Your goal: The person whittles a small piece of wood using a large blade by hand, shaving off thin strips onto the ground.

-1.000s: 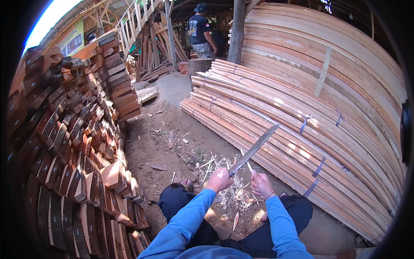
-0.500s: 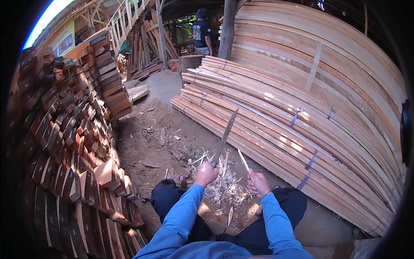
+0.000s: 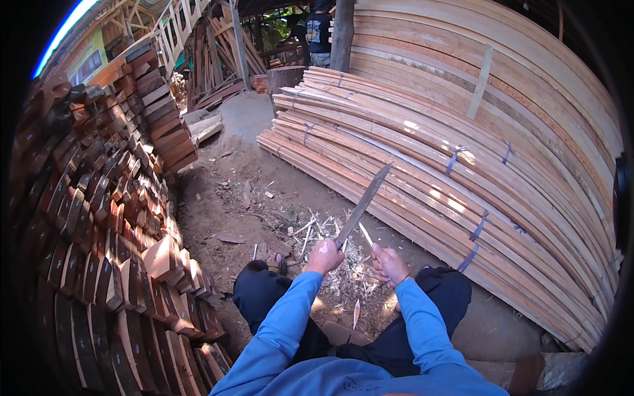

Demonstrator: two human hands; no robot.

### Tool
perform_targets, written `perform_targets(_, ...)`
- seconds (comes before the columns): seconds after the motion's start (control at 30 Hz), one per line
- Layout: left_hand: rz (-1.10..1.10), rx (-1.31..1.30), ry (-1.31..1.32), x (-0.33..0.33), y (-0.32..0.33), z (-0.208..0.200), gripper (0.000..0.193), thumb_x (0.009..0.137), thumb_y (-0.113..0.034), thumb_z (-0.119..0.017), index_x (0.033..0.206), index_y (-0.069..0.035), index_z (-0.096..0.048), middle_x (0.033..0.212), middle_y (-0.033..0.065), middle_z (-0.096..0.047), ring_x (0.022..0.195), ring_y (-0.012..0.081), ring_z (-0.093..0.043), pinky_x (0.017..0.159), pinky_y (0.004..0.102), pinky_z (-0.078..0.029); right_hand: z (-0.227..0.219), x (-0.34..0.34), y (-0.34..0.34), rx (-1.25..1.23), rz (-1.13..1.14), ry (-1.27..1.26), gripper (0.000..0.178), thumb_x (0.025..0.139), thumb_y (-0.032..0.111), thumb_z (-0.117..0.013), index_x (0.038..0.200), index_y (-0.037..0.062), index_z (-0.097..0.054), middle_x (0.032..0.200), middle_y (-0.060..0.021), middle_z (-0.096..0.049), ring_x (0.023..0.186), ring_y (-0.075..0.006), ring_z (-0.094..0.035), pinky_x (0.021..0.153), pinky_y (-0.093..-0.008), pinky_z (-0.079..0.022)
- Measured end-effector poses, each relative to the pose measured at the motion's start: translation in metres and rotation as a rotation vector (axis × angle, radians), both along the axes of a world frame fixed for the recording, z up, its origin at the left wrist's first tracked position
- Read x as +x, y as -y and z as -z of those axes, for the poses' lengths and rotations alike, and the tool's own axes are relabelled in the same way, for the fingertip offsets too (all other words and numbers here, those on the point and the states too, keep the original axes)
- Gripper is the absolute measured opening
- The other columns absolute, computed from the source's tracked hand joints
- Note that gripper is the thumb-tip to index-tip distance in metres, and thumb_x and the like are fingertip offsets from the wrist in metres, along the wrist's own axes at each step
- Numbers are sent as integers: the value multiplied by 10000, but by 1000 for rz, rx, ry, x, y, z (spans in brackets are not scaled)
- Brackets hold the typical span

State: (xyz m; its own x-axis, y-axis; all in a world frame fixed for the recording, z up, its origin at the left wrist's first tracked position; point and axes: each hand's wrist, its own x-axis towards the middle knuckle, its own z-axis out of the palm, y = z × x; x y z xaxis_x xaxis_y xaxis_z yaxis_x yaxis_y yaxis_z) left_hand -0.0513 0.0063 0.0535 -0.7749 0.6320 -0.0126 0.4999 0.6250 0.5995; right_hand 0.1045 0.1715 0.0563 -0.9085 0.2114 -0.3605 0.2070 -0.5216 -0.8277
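I sit on the ground in blue sleeves and dark trousers. My left hand grips the handle of a long machete, whose blade points up and away to the right. My right hand holds a thin pale wood stick upright, close beside the blade's lower part. A heap of pale wood shavings lies on the dirt between my knees, right under both hands.
Stacked short wood blocks form a wall on my left. Bundled long planks lie stacked on my right. A person in dark clothes stands far off by a post. Bare dirt with scattered chips lies ahead.
The machete blade has swung between tilted right and more upright, and stands tilted right now. The stick stays in my right hand. My head has shifted slightly.
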Motion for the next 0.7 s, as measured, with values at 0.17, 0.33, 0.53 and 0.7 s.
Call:
perform_targets(0.17, -73, 26, 87, 0, 1, -11, 347, 837, -216, -613, 894, 116, -696, 876, 366, -671, 890, 493, -685, 854, 534, -536, -9, 7, -6, -50, 99, 64, 400, 1052, 447, -535, 874, 93, -481, 543, 52, -327, 372, -55, -278, 326, -230, -202)
perform_targets(0.33, 117, -44, 126, 20, 6, -22, 308, 811, -205, -652, 890, 87, -709, 890, 356, -679, 917, 468, -696, 863, 516, -544, 11, -6, -7, -73, 89, 75, 396, 1056, 442, -525, 879, 91, -479, 545, 50, -337, 365, -57, -288, 314, -243, -209)
perform_targets(0.53, 180, -29, 83, 24, -3, 4, 286, 785, -184, -659, 861, 88, -708, 892, 360, -674, 908, 475, -691, 866, 514, -548, 6, -12, -1, -39, 136, 3, 389, 1061, 412, -529, 859, 84, -476, 530, 53, -328, 360, -56, -280, 313, -237, -201)
perform_targets(0.7, 50, -89, 71, 12, -11, 8, 283, 773, -186, -660, 902, 56, -730, 929, 325, -698, 927, 469, -692, 891, 500, -547, 10, -7, 1, 5, 96, 14, 381, 1065, 403, -527, 857, 88, -476, 524, 56, -335, 352, -48, -285, 309, -227, -220)
